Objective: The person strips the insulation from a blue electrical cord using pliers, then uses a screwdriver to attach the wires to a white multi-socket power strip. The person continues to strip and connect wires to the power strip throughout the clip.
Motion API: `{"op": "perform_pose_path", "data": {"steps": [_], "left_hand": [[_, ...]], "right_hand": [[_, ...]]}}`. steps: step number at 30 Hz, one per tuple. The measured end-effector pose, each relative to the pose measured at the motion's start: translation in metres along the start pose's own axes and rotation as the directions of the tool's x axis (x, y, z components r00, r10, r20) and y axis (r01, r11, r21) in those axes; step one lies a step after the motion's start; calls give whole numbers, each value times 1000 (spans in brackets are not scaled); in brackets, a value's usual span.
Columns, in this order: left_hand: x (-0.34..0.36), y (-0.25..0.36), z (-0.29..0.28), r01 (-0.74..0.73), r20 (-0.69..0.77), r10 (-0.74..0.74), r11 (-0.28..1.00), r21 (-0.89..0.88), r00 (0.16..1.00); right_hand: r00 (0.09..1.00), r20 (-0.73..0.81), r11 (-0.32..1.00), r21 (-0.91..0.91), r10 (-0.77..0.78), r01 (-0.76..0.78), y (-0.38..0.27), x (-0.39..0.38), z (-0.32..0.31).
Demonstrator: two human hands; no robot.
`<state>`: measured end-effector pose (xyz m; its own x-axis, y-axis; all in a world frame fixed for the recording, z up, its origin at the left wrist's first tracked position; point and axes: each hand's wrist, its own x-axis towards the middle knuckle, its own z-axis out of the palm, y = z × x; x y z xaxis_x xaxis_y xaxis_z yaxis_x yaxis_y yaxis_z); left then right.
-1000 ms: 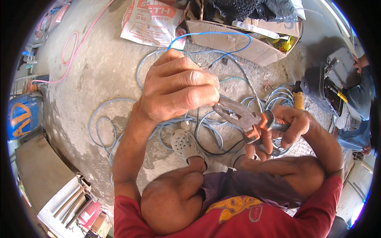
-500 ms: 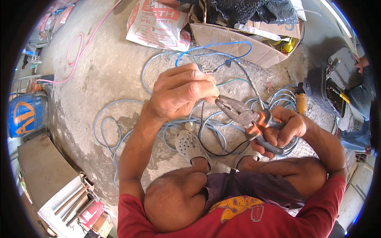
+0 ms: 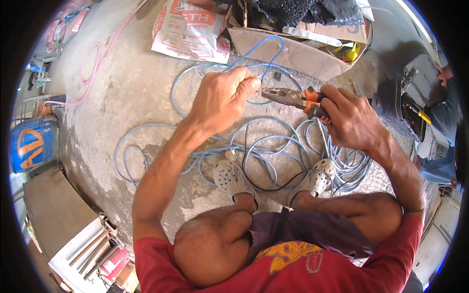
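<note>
My left hand (image 3: 222, 100) is closed in a pinch on the end of a thin blue wire (image 3: 270, 38), which loops up and away beyond the fingers. A small copper-coloured tip shows at the fingertips. My right hand (image 3: 352, 117) grips a pair of pliers (image 3: 288, 97) with orange and black handles. Their worn metal jaws point left, right at that tip; whether they touch it I cannot tell. A thin green wire runs below the jaws. Beneath both hands, loose loops of grey-blue cable (image 3: 266, 163) and a black cable (image 3: 248, 171) lie on the floor.
A cardboard box (image 3: 288, 54) of black plastic and packaging stands ahead, beside a printed sack (image 3: 188, 29). At right are an open black toolbox (image 3: 391, 110) and another person's jeans-clad leg (image 3: 437, 171). A blue drum (image 3: 34, 144) and pink hose (image 3: 93, 80) are left.
Both hands have moved farther from my body. The pliers have swung from a slant to nearly level, with my right hand now over the handles. The blue wire's loop has shifted left.
</note>
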<state>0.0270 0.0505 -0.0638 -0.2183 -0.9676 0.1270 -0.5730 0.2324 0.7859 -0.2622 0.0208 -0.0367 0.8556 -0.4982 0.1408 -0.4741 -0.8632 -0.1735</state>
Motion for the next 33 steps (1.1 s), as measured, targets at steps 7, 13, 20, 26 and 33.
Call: {"op": "perform_pose_path", "data": {"steps": [7, 13, 20, 26, 33], "left_hand": [[7, -8, -7, 282, 347, -166, 906, -316, 923], [10, -9, -18, 242, 291, -144, 911, -333, 946], [11, -4, -18, 249, 298, -138, 894, -373, 944], [8, 2, -19, 247, 336, -134, 914, -322, 932], [8, 8, -20, 312, 411, -168, 897, -314, 896]], "right_hand": [[989, 90, 973, 189, 115, -130, 16, -12, 5], [951, 300, 709, 656, 70, -259, 34, -16, -1], [983, 64, 919, 349, 175, -186, 28, -8, -1], [994, -68, 996, -2, 89, -90, 32, -2, -8], [997, -81, 975, -222, 3, -21, 32, 4, -10]]}}
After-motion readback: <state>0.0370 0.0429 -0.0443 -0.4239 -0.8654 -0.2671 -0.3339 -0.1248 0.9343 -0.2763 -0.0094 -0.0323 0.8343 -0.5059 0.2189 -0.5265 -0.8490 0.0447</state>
